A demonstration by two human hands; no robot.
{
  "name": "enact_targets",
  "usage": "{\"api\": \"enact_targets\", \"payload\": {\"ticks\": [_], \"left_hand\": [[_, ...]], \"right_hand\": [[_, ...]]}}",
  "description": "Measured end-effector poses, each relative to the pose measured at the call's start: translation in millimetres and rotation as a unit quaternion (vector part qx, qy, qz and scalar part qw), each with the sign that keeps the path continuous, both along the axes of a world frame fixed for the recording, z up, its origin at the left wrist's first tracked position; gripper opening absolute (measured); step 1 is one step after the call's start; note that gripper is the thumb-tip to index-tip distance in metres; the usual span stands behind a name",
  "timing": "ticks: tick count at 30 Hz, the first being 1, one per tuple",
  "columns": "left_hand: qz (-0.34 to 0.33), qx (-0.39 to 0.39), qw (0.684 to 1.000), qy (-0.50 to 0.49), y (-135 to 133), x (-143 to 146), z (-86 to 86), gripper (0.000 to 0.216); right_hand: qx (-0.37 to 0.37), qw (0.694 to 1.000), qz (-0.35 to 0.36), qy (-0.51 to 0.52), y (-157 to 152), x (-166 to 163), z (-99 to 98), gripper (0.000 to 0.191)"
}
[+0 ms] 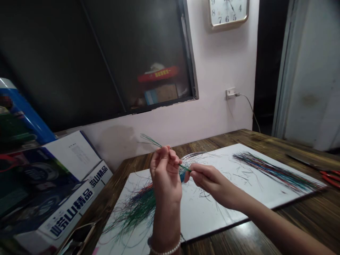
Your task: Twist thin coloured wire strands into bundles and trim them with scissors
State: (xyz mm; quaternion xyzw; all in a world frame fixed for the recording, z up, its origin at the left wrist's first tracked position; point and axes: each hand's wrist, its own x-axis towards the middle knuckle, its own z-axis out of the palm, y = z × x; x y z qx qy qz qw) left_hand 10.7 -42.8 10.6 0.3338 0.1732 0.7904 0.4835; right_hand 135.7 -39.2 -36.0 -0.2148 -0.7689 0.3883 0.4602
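A thin bundle of green wires is stretched between my two hands above a white board. My left hand, with a beaded bracelet at its wrist, pinches the bundle near the middle, and the loose ends fan out to the upper left. Fingers of my right hand are closed on the bundle's lower right end. Behind my left wrist lies a tangled pile of green, blue and red wires. Farther right on the board rests a straighter bundle of multicoloured wires.
Short dark wire scraps are scattered over the board, which lies on a wooden table. Red-handled scissors or pliers lie at the right edge. Printed cardboard boxes stand at the left. A wall with a clock rises behind.
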Motion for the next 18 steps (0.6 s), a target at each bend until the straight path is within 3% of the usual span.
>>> {"api": "enact_targets", "payload": {"ticks": [3,6,9,14,18], "left_hand": [[-0.093,-0.028,0.994,-0.052,-5.3,-1.0,3.3,0.018],[-0.129,-0.021,0.987,-0.088,-12.0,0.7,6.2,0.028],[-0.118,0.007,0.989,-0.094,-16.0,3.7,8.1,0.034],[-0.085,0.011,0.991,-0.102,-13.1,2.2,8.8,0.035],[-0.070,0.012,0.989,-0.126,-11.2,-2.1,8.5,0.035]], "right_hand": [[0.011,0.999,-0.027,0.033,1.2,-6.7,-3.8,0.022],[0.048,0.992,-0.075,0.085,2.2,-11.8,-7.5,0.021],[0.069,0.992,-0.068,0.078,1.4,-11.1,-8.2,0.021],[0.055,0.997,0.002,-0.053,-1.5,1.4,-1.6,0.019],[0.050,0.993,-0.012,-0.106,-1.5,5.0,0.9,0.022]]}}
